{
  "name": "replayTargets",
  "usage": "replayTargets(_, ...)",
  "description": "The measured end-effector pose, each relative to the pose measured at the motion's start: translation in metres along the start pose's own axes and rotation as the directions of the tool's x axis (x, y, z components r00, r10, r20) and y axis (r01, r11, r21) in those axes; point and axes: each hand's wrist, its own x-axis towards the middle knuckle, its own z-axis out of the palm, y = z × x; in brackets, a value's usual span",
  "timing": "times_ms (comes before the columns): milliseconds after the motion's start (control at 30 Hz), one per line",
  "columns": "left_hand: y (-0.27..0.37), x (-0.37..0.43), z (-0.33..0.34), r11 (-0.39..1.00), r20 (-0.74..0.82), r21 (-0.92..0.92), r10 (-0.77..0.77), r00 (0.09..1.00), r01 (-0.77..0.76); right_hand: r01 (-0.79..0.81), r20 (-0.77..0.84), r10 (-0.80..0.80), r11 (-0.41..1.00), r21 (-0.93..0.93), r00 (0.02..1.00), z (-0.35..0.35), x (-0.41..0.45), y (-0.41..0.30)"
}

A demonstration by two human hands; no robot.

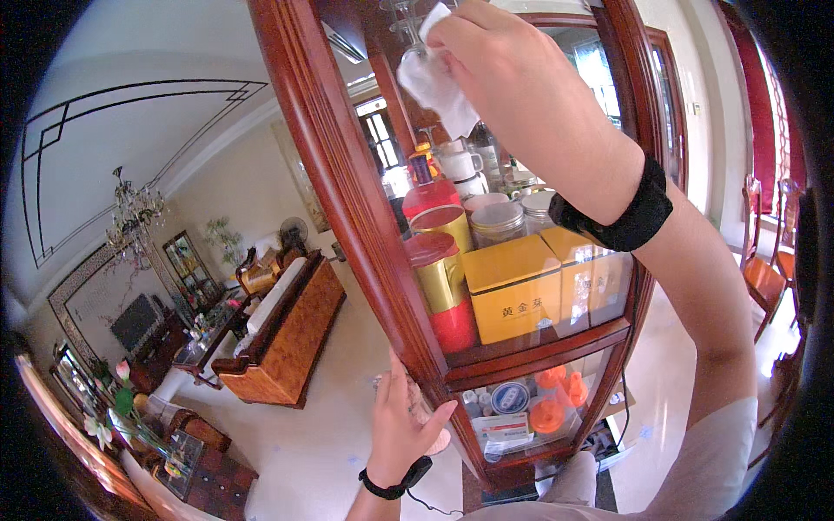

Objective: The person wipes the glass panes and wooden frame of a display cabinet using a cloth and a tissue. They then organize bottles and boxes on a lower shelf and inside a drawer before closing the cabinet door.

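Note:
My right hand (505, 62), raised to the upper part of a glass-sided wooden display cabinet (332, 176), pinches a crumpled white tissue or cloth (440, 91). Behind the cloth, stemmed glassware (407, 26) is partly visible at the top. Lower down, my left hand (401, 413) has its thumb spread and its fingers against the cabinet's corner post; no held object shows. On the shelf below my right hand are yellow boxes (515, 290) bearing writing, a red and gold canister (440, 286), lidded jars (498, 221) and a white mug-like vessel (459, 166).
The lower compartment holds orange plastic items (547, 413) and a white box (502, 426). A dark cable (624, 407) hangs beside the cabinet. Left are a wooden sofa (287, 338) and a flower vase (150, 436); wooden chairs (769, 273) stand right.

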Motion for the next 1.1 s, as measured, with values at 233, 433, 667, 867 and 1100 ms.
replayTargets(233,-0.023,-0.003,0.006,0.987,-0.065,0.074,0.145,0.987,-0.14,0.242,0.09,-0.254,0.962,0.124,0.963,0.01,-0.006,-0.053)
replayTargets(433,-0.019,-0.001,0.006,0.991,-0.052,0.022,0.135,0.989,-0.134,0.291,0.342,-0.42,0.883,0.369,0.84,-0.02,-0.084,-0.094)
replayTargets(667,-0.028,-0.005,0.012,0.994,-0.065,0.003,0.11,0.992,-0.11,0.359,0.268,-0.504,0.821,0.443,0.821,-0.031,-0.139,-0.092)
replayTargets(867,-0.021,-0.005,0.011,0.992,-0.08,0.078,0.109,0.991,-0.103,0.186,0.122,-0.182,0.982,-0.026,0.976,-0.03,-0.068,0.004)
replayTargets(1100,-0.009,-0.001,0.01,0.988,-0.078,0.102,0.122,0.989,-0.113,-0.019,0.05,0.03,0.978,-0.209,0.998,-0.024,-0.045,0.003)
